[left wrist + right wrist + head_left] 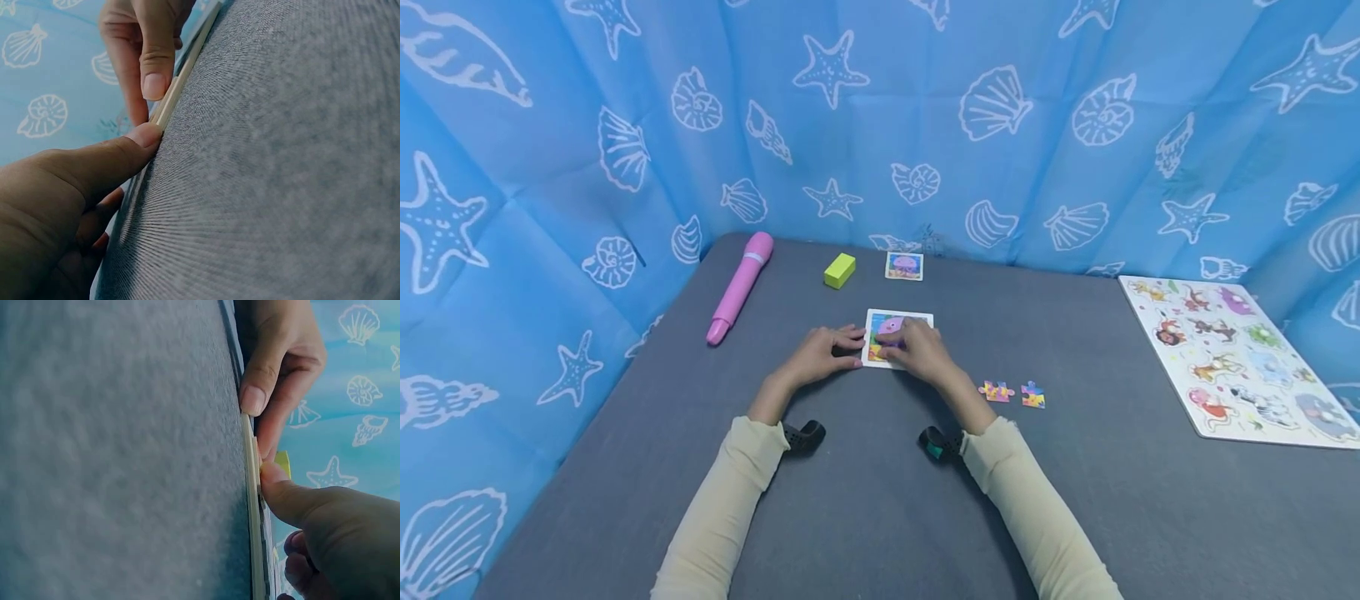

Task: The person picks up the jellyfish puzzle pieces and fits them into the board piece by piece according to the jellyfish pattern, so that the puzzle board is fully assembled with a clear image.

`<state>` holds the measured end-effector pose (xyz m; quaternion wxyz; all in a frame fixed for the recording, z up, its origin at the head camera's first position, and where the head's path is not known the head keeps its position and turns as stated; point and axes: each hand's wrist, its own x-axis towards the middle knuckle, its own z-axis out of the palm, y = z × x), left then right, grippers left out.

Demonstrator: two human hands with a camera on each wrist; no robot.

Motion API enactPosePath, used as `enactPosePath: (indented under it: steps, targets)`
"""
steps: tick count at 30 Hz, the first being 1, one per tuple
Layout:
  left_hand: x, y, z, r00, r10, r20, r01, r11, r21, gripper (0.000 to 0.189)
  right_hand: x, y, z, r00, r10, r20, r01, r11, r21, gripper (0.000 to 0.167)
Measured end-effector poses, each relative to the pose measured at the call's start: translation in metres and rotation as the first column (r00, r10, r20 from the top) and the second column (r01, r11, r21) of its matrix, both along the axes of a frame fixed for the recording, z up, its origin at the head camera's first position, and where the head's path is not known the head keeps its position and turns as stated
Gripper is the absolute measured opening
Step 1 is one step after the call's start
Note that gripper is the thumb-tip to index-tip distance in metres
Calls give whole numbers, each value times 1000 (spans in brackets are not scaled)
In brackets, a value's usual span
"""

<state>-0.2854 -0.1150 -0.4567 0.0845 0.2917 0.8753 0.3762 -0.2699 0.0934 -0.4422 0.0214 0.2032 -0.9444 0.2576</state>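
Note:
A small white-framed jigsaw board point(927, 318) with a pink sea-creature picture lies flat on the table before me. My left hand point(822, 354) touches the board's left edge with its thumb and fingertips; the thumb point(119, 153) is nearly straight along the rim. Over the picture, my right hand point(920, 350) pinches a jigsaw piece at the board's left part between thumb and index finger, and hides much of the picture. The raised edge of that piece point(172, 87) shows beside the right thumb in the left wrist view. Two loose jigsaw pieces point(997, 391) point(1033, 395) lie right of the right wrist.
Behind the board are a yellow-green block point(839, 271) and a small picture card point(904, 266). A pink toy microphone point(741, 287) lies to the left. At the far right rests a white animal puzzle board point(1240, 367). A blue shell-patterned curtain point(880, 125) hangs behind the grey table point(865, 517).

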Motion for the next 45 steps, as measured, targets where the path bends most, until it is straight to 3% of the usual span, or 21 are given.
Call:
enactPosePath:
  steps: [9, 17, 25, 30, 37, 45]
  targets:
    - [-2, 5, 4, 1000, -7, -2, 7, 1000, -14, 41, 1, 2, 6, 999, -29, 40, 28, 999, 33, 26]
    - [-4, 8, 8, 1000, -18, -17, 18, 1000, -3, 41, -3, 5, 10, 993, -112, 46, 108, 991, 78, 28]
    - [-5, 10, 4, 999, -24, -45, 23, 1000, -10, 41, -2, 4, 8, 991, -133, 17, 131, 986, 103, 29]
    - [-3, 9, 2, 998, -26, -64, 27, 1000, 3, 41, -1, 6, 4, 993, -119, 15, 118, 992, 49, 30]
    - [2, 9, 1, 998, -30, -62, 28, 999, -33, 49, 1, 36, 6, 991, -133, -20, 129, 982, -138, 33]
    - [4, 6, -2, 997, -80, -8, 80, 996, -32, 53, 17, 97, 19, 980, -166, 114, 185, 966, -183, 34]
